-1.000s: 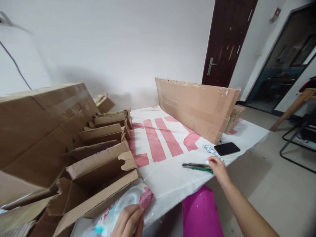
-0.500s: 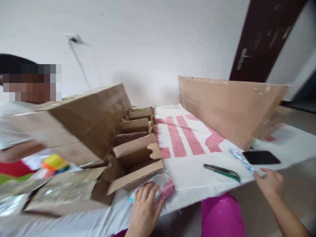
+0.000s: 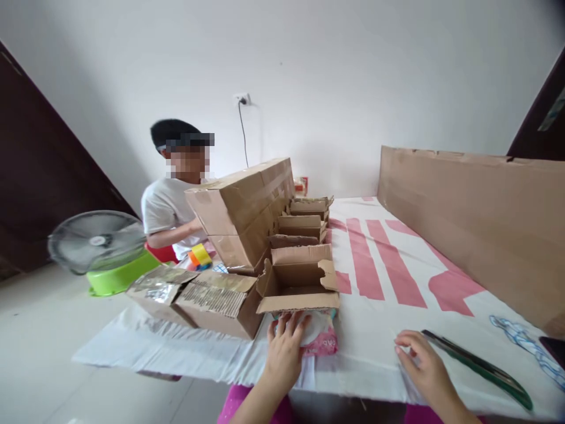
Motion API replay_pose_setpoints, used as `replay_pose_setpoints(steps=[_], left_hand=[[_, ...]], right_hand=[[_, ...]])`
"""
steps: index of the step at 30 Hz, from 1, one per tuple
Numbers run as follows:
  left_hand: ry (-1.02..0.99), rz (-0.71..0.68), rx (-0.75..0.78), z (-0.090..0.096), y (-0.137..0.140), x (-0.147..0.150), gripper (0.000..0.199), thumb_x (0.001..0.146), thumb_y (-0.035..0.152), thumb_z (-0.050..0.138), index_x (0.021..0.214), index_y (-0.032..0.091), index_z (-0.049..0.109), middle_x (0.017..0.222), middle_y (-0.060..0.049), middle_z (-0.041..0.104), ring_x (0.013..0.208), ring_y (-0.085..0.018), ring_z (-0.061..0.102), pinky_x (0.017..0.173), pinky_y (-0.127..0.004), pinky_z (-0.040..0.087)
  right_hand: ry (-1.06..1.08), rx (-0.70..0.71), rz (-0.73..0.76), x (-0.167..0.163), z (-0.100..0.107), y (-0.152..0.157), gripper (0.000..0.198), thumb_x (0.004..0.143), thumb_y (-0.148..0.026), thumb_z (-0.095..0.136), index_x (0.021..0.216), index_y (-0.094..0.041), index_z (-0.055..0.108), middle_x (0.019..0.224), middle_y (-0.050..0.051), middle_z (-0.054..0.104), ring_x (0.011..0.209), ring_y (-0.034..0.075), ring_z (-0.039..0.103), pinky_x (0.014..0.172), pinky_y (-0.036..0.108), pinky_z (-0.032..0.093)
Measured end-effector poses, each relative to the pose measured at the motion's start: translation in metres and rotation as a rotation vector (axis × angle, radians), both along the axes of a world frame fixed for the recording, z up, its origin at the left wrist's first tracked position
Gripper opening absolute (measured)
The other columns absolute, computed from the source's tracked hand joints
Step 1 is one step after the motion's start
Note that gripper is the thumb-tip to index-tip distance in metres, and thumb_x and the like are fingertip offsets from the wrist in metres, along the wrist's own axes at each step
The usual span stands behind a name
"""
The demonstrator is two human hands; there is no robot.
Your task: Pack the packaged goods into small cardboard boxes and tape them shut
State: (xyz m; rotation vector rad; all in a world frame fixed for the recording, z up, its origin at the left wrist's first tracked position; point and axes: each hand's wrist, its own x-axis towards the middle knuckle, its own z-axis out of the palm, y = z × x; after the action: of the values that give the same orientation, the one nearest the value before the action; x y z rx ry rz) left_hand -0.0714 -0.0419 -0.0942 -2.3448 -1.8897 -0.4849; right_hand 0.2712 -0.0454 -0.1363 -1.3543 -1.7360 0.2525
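My left hand (image 3: 285, 347) lies with spread fingers over a pink and white plastic packet (image 3: 324, 341) at the table's front edge. The packet sits against the near side of an open cardboard box (image 3: 298, 303). To the right, my right hand (image 3: 421, 359) hovers by the front edge with loosely bent fingers, thumb and forefinger apart, and nothing visible in them. Just beside its fingers is a green utility knife (image 3: 481, 368), which lies slantwise on the white cloth.
Closed cardboard boxes (image 3: 216, 297) stand at left, before a tall carton stack (image 3: 247, 212). More open boxes (image 3: 300, 227) line up behind. A large cardboard panel (image 3: 468, 224) stands right. A blue-white strip (image 3: 525, 347) and phone (image 3: 554, 351) lie there. A person (image 3: 161, 209) sits behind the stack; a fan (image 3: 97, 241) stands left.
The view has swung left, bringing the fan and more of the person into sight. My right hand has left the blue-white strip and moved left past the knife. My left hand remains on the packet.
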Motion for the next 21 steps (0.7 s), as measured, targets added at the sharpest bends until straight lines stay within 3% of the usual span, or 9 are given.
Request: replay_pose_setpoints(steps=[4,8,21], left_hand=[[-0.006,0.024,0.015,-0.002,0.008,-0.002,0.067,0.077,0.004,0.05,0.137,0.035,0.051,0.147,-0.003,0.049,0.132,-0.032,0.04,0.102,-0.052,0.032],[-0.011,0.056,-0.02,-0.001,0.024,0.0,0.067,0.079,0.004,0.045,0.138,0.033,0.049,0.151,-0.003,0.044,0.133,-0.031,0.038,0.102,-0.053,0.03],[-0.1,0.148,-0.064,0.007,0.115,0.006,0.059,0.086,0.009,0.04,0.139,0.032,0.047,0.153,-0.003,0.04,0.134,-0.032,0.034,0.103,-0.056,0.028]], right_hand=[[0.057,-0.029,0.065,-0.018,-0.021,0.001,0.02,0.088,-0.035,0.052,0.079,-0.022,0.065,0.085,0.008,0.068,0.076,0.019,0.066,0.063,0.027,0.054],[0.052,-0.047,0.06,-0.018,-0.028,0.001,0.02,0.087,-0.036,0.054,0.079,-0.022,0.065,0.083,0.006,0.068,0.067,0.017,0.065,0.061,0.025,0.054],[0.013,-0.08,0.055,-0.014,-0.042,0.004,0.027,0.084,-0.047,0.054,0.078,-0.024,0.067,0.082,0.006,0.071,0.074,0.02,0.069,0.066,0.025,0.057]])
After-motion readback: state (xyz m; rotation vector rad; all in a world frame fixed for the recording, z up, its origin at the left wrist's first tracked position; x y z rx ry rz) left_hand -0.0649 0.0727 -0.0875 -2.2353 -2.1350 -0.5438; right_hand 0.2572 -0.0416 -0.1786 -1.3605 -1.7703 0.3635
